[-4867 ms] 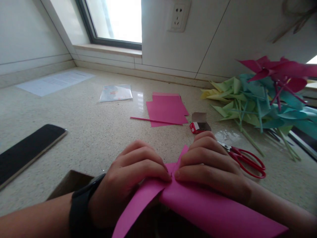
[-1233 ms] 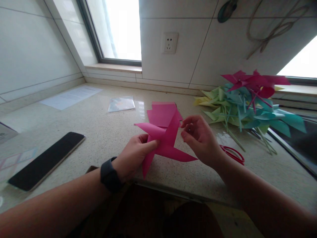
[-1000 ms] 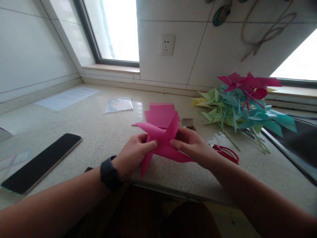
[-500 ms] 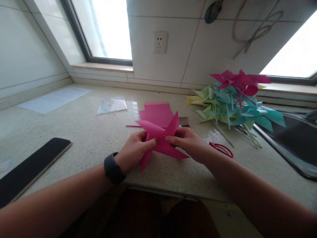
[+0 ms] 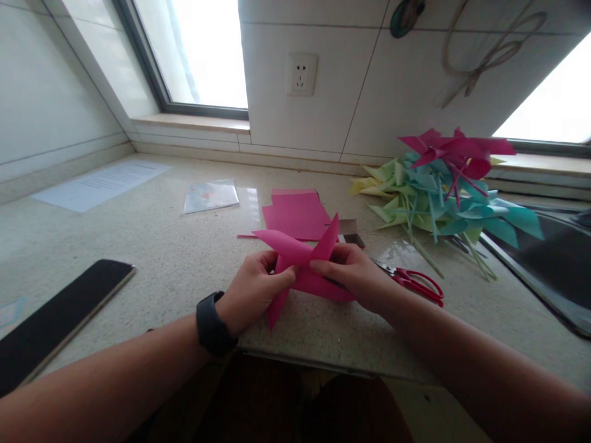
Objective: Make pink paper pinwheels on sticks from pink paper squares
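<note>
The left hand and the right hand are both pinching a pink paper pinwheel between them, holding it near the front edge of the counter; most fingers are disappearing behind the paper, so their exact grip is staying unclear. The pinwheel is covering part of the pink sheets and one end of a pink stick. The right hand is hiding part of a small box and the tips of the red-handled scissors. The left edge is cutting off a black slab, and print on the white sheet is showing too small to read.
</note>
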The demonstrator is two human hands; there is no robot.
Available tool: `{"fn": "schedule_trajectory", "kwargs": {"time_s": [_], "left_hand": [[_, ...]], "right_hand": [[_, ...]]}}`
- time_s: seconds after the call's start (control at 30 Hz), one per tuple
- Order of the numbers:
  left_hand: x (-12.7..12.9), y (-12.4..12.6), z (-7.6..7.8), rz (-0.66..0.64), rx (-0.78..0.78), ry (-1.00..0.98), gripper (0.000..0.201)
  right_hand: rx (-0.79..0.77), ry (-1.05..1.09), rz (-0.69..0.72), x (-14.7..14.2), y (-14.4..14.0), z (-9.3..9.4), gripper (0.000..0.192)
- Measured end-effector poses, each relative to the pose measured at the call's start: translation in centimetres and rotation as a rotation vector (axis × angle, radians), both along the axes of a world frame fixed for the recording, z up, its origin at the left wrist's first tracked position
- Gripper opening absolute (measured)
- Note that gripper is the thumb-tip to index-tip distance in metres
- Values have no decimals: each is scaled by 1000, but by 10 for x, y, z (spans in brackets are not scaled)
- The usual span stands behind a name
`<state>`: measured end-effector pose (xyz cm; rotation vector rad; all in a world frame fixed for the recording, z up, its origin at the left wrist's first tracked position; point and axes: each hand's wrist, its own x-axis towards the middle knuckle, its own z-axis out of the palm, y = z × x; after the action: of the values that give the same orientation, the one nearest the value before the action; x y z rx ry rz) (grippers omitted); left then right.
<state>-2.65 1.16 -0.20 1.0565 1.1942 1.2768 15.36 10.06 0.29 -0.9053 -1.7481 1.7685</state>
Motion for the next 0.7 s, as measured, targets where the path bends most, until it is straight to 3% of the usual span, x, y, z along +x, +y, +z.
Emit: {"fn": "schedule_trajectory", "kwargs": {"time_s": [0.17,0.4,0.7], "left_hand": [[-2,-1,-4,-21,6,35,25],[-2,-2,1,-52,-24,47,26],[-2,-1,0,-60,-42,37,27]], "right_hand": [[-29,-7,34,-3,-2,1,32],[48,-37,106,-1,2,1,22],[-5,-54,86,1,3,-3,24]]}}
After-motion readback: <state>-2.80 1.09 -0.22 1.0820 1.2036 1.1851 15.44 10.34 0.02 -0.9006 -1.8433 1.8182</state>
